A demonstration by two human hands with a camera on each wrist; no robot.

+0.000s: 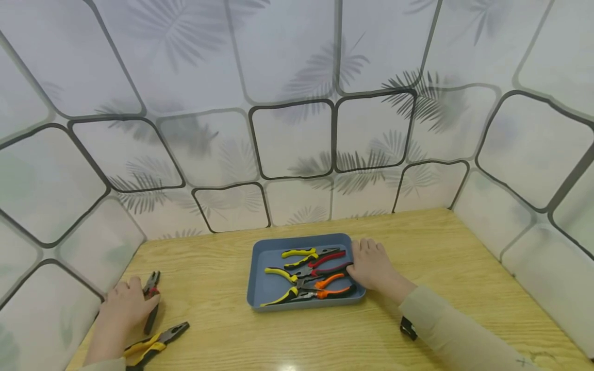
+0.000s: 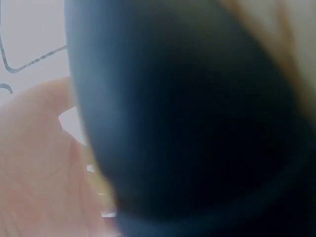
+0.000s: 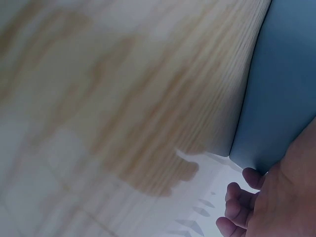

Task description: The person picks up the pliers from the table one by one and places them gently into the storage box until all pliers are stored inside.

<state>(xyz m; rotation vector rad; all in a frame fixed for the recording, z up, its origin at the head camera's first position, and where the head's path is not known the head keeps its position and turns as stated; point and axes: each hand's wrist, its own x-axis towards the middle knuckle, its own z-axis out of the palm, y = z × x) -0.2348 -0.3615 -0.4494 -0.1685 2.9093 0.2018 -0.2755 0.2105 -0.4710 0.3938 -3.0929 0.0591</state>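
Observation:
In the head view, a blue tray (image 1: 260, 305) holds several pliers: yellow-and-black pliers (image 1: 291, 293), orange-handled pliers (image 1: 334, 292) and red-handled pliers (image 1: 325, 259). My right hand (image 1: 373, 265) grips the tray's right side, its thumb over the rim; the right wrist view has the fingers (image 3: 239, 207) by the tray's outer wall (image 3: 276, 84). At the far left, my left hand (image 1: 121, 307) is over red-and-black pliers (image 1: 149, 319), thumb across them, fingers loosely bent. Closer to me lie yellow-and-black pliers (image 1: 160, 342). A dark blur covers most of the left wrist view beside the palm (image 2: 39, 163).
The wooden table (image 1: 223, 330) ends at patterned walls (image 1: 297, 139) at the back and both sides. A small black object (image 1: 408, 328) shows under the right sleeve (image 1: 445, 314). Table surface lies between the tray and the left hand.

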